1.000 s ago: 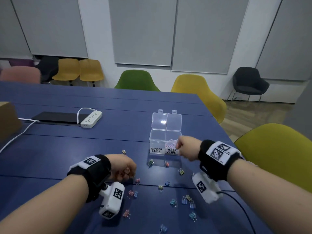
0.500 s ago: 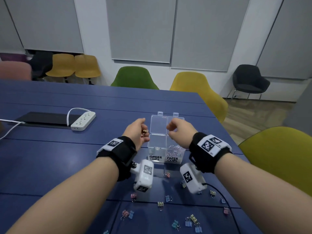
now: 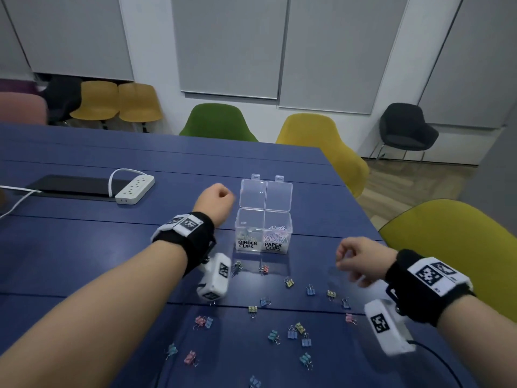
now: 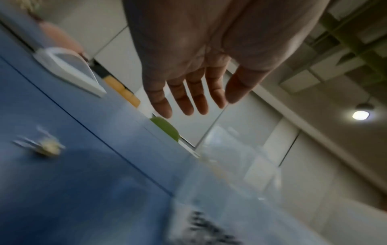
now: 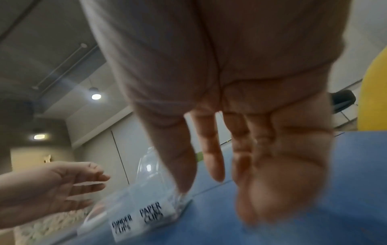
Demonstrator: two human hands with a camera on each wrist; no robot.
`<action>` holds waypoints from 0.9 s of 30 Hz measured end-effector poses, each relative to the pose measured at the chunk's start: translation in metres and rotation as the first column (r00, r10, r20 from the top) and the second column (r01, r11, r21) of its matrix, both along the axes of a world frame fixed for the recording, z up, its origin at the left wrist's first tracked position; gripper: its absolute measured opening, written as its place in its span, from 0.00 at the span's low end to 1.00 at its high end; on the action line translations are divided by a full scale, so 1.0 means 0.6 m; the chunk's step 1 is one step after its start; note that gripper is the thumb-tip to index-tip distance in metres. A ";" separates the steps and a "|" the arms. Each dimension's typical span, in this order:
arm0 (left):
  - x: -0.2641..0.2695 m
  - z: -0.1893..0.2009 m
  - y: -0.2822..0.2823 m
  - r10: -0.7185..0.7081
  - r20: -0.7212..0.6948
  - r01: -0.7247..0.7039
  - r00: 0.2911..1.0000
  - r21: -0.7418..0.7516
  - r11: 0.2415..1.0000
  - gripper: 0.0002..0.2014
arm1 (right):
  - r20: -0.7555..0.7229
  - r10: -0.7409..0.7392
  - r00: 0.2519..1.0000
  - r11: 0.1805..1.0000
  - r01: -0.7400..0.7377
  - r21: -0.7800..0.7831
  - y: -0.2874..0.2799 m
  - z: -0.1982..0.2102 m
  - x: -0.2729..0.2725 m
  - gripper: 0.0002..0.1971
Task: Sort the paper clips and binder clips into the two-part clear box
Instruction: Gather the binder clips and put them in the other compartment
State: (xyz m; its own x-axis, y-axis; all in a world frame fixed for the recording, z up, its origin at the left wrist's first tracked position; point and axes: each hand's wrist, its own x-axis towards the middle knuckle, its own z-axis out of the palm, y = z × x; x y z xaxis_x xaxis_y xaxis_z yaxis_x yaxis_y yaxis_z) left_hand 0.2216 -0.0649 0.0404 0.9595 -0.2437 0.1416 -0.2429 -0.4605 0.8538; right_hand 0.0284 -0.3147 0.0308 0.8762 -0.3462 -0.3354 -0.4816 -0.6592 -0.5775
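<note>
The two-part clear box (image 3: 263,219) stands open on the blue table, lid tilted back. Its left part, labelled BINDER CLIPS, holds a few clips; its right part holds pale paper clips (image 3: 277,233). My left hand (image 3: 221,196) hovers just left of the lid; in the left wrist view its fingers (image 4: 188,106) are straight and empty. My right hand (image 3: 349,261) hangs right of and nearer than the box, with fingers (image 5: 209,165) extended and empty. Several coloured binder clips (image 3: 291,329) lie scattered in front of the box.
A white power strip (image 3: 134,189) and a flat black device (image 3: 70,184) lie at the far left. The table's right edge runs close by the box, with a yellow-green chair (image 3: 447,233) beyond it. More chairs line the far side.
The left hand held a binder clip beside the box half a second ago; now it is empty with fingers spread. The right hand has drawn back from the box, to the right and nearer.
</note>
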 end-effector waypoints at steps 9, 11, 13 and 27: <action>-0.011 -0.082 0.091 -0.011 -0.209 0.148 0.978 0.654 0.741 0.15 | -0.320 0.055 0.946 0.991 -0.090 -0.095 0.046 -0.032 -0.040 0.28; -0.026 -0.080 0.072 -0.065 -0.215 0.192 0.975 0.650 0.735 0.11 | -0.293 0.055 0.955 0.989 -0.092 -0.113 0.063 -0.036 -0.027 0.25; -0.040 -0.080 0.050 -0.118 -0.266 0.263 0.957 0.611 0.746 0.12 | -0.277 0.076 0.958 0.980 -0.122 -0.155 0.079 -0.039 -0.014 0.22; -0.120 -0.064 -0.020 -0.493 -0.203 0.413 0.846 0.834 0.365 0.11 | -0.432 0.341 0.835 0.720 -0.527 -0.451 0.163 -0.031 0.038 0.03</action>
